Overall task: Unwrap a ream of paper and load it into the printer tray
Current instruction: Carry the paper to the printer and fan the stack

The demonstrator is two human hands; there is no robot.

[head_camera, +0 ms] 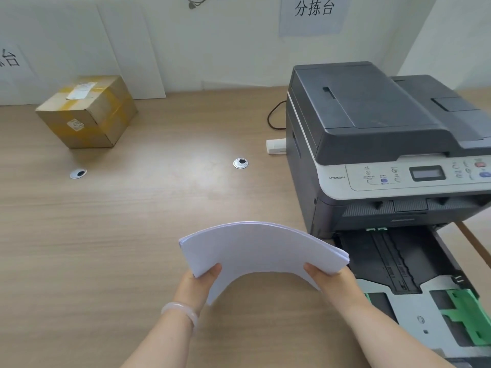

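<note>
White paper stack arched beside open printer tray.

Tray mouth: I see the pulled-out printer tray open from above, just below the printer.
Left of printer: bare table; cardboard box stands well apart.

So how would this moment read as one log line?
paper stack: bowed, held by left hand and right hand | printer tray: open, empty

White paper stack, dark grey printer, green guides in its tray, tan box with what looks like yellow tape.
</note>
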